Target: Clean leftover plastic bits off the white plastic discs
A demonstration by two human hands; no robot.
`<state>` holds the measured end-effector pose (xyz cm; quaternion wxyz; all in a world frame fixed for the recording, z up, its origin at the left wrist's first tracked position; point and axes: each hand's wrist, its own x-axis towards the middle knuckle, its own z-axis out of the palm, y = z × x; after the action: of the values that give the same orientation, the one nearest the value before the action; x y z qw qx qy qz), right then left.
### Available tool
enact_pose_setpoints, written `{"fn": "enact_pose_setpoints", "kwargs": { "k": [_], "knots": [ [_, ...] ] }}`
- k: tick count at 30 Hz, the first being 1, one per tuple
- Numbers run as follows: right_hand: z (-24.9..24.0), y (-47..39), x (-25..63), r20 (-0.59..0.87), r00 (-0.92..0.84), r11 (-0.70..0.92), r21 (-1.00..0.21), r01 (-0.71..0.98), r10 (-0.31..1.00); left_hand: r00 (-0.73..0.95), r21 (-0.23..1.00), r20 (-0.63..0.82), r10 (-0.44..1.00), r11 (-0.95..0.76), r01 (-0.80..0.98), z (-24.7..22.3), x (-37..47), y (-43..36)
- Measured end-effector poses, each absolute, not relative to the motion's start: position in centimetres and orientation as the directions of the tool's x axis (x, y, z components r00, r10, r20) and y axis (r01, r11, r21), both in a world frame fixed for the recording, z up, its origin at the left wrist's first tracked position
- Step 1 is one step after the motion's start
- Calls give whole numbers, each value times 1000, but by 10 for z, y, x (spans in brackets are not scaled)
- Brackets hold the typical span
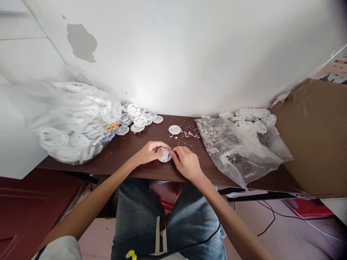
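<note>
– Head view: where's the white disc (164,157)?
– Over the surface (159,172), pinched in the left hand (148,153); the right hand (187,162) touches its edge, grip unclear.
– Around it?
– Another disc (175,130) beyond it, a plastic bag (219,135) to its right.

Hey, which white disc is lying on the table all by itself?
The flat disc beyond the right hand, beside the scattered bits. It touches no other disc; the rest are heaped or bagged, except the one in the left hand.
</note>
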<state>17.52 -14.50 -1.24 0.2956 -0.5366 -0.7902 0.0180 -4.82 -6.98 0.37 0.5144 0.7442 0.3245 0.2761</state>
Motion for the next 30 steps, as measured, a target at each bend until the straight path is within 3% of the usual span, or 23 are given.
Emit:
{"fn": "enact_pose_setpoints", "kwargs": {
  "k": [8,16,30],
  "knots": [
    [-15,-145,173,475,-267,433,-283,856,839,603,932,68,795,-267,246,8,-45,-75],
    [-14,-147,171,408,-282,413,-280,866,868,595,919,128,793,-320,229,6,-45,-79],
    [-13,-147,176,322,-311,428,-412,804,894,617,875,186,765,-414,250,6,-47,-79]
  ]
}}
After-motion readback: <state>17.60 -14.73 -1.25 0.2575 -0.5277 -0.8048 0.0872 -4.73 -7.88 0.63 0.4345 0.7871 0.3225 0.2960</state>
